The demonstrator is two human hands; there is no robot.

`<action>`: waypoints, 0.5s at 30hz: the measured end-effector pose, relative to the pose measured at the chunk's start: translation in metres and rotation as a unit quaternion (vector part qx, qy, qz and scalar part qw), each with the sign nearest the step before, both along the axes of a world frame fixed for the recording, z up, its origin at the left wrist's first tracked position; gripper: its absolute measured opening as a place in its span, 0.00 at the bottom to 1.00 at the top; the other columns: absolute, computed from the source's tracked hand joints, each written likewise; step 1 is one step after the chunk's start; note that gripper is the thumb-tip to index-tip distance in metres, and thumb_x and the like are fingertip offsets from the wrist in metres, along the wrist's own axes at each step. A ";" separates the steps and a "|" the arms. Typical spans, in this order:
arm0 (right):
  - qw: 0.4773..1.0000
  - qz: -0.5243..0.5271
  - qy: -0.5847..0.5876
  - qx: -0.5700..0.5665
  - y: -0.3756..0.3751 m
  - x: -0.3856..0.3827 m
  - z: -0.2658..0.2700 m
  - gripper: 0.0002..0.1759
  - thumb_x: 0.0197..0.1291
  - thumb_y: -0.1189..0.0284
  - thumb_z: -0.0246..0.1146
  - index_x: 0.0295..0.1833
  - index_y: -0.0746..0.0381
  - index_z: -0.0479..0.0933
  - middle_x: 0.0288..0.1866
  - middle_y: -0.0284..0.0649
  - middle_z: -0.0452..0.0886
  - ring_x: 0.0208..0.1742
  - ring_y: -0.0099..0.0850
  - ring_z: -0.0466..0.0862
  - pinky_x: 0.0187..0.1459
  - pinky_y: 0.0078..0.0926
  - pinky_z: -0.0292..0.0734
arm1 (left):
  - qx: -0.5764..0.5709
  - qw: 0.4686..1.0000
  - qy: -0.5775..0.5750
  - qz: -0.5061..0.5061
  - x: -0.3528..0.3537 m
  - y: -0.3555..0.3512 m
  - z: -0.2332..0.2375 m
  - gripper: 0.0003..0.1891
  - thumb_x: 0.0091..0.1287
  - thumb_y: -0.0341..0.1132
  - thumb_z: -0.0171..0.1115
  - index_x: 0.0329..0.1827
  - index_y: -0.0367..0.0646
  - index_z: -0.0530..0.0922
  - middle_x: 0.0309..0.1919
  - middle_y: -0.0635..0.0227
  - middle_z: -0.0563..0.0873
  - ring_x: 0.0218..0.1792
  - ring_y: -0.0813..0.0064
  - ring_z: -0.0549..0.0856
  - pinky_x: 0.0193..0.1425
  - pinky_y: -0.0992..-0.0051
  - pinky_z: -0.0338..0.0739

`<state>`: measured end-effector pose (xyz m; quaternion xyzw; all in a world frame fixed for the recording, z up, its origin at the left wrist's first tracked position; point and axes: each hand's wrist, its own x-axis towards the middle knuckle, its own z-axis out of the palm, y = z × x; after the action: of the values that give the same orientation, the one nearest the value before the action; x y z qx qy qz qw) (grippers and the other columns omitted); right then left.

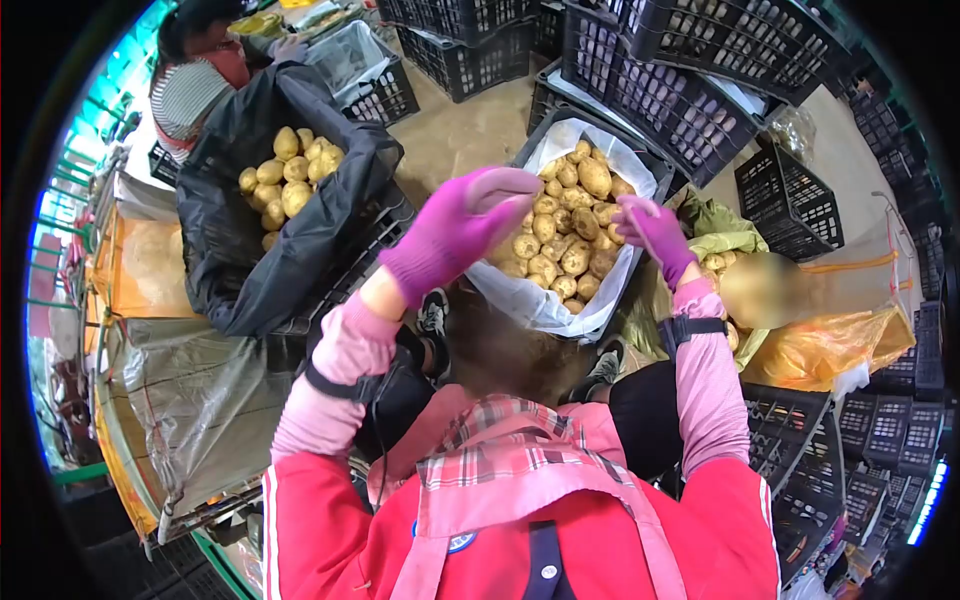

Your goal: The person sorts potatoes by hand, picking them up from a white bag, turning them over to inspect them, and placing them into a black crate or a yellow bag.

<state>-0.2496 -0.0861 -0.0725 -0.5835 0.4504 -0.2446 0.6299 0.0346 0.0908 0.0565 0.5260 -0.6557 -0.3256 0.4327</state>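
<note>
In the head view, a black crate [530, 318] lined with white plastic [648, 178] stands in front of me, full of potatoes [575, 258]. My left hand [475, 222], in a purple and pink glove, hovers over the crate's left side, its fingers stretched out and the thumb apart, with nothing in it. Over the right side is my right hand [652, 232], gloved alike; its fingers reach toward the potatoes, spread and without a potato between them. To the left, another crate lined with a black sheet [225, 240] holds larger, cleaner-looking potatoes [290, 172].
A green sack [715, 225] with potatoes lies right of the crate, beside an orange bag [850, 345]. Stacked black crates [660, 100] stand behind, and a single crate [790, 200] at the right. Another person [200, 90] sits at the upper left.
</note>
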 end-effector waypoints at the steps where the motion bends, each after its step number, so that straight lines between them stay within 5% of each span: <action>1: 0.998 0.018 0.047 -0.024 -0.001 -0.003 -0.016 0.20 0.70 0.59 0.61 0.60 0.60 0.80 0.47 0.40 0.88 0.44 0.26 0.87 0.42 0.21 0.78 | 0.010 1.000 0.007 -0.013 -0.003 -0.011 -0.005 0.13 0.75 0.32 0.57 0.58 0.37 0.80 0.49 0.68 0.85 0.48 0.81 0.82 0.55 0.78 0.77; 5: 0.948 0.095 0.251 -0.171 0.007 -0.004 -0.076 0.19 0.66 0.61 0.62 0.53 0.64 0.83 0.45 0.45 0.88 0.46 0.34 0.87 0.46 0.31 0.79 | 0.024 0.990 0.138 -0.032 -0.012 -0.027 -0.025 0.12 0.73 0.28 0.58 0.57 0.37 0.80 0.47 0.69 0.85 0.48 0.81 0.82 0.55 0.78 0.78; 6: 0.950 0.115 0.246 -0.154 0.009 0.000 -0.092 0.20 0.67 0.64 0.62 0.59 0.62 0.81 0.40 0.34 0.87 0.34 0.22 0.82 0.37 0.21 0.78 | -0.007 0.991 0.130 -0.027 -0.010 -0.031 -0.030 0.12 0.74 0.30 0.59 0.57 0.37 0.80 0.47 0.68 0.85 0.47 0.81 0.83 0.54 0.77 0.78; 9: 0.914 0.223 0.292 -0.173 0.013 0.019 -0.138 0.20 0.65 0.58 0.62 0.54 0.62 0.83 0.45 0.47 0.88 0.51 0.41 0.87 0.53 0.35 0.79 | -0.049 0.992 0.116 0.014 -0.004 -0.033 -0.030 0.14 0.74 0.37 0.60 0.57 0.39 0.81 0.48 0.64 0.86 0.46 0.78 0.84 0.52 0.74 0.80; 10: 0.895 0.271 0.302 -0.185 0.011 0.033 -0.153 0.21 0.65 0.58 0.62 0.54 0.62 0.83 0.45 0.47 0.88 0.51 0.40 0.86 0.52 0.35 0.79 | 0.067 0.975 0.210 -0.025 0.000 -0.029 -0.021 0.15 0.74 0.41 0.60 0.57 0.42 0.81 0.46 0.62 0.85 0.43 0.75 0.84 0.49 0.72 0.80; 12: 0.855 0.341 0.342 -0.187 0.012 0.053 -0.176 0.21 0.65 0.58 0.62 0.55 0.61 0.82 0.46 0.46 0.87 0.51 0.40 0.86 0.52 0.35 0.79 | -0.140 0.981 0.113 0.079 -0.012 -0.048 -0.068 0.14 0.71 0.40 0.60 0.54 0.43 0.81 0.43 0.61 0.85 0.46 0.62 0.84 0.54 0.62 0.78; 13: 0.834 0.373 0.362 -0.186 0.010 0.060 -0.188 0.21 0.65 0.58 0.62 0.55 0.61 0.82 0.47 0.45 0.87 0.51 0.40 0.86 0.52 0.35 0.79 | -0.142 0.979 0.090 0.113 -0.015 -0.049 -0.073 0.13 0.70 0.40 0.60 0.52 0.44 0.81 0.44 0.58 0.85 0.49 0.55 0.83 0.56 0.59 0.77; 15: 0.794 0.417 0.404 -0.180 0.005 0.074 -0.207 0.21 0.66 0.57 0.61 0.55 0.60 0.82 0.48 0.45 0.86 0.52 0.39 0.86 0.52 0.35 0.79 | -0.079 0.979 0.145 0.120 -0.009 -0.056 -0.056 0.13 0.60 0.41 0.60 0.40 0.44 0.86 0.36 0.57 0.88 0.41 0.53 0.87 0.48 0.57 0.81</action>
<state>-0.1755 -0.0806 -0.2791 -0.8632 0.3250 0.2230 0.3155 0.0259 0.0351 0.0006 0.5120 -0.5421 -0.2912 0.5994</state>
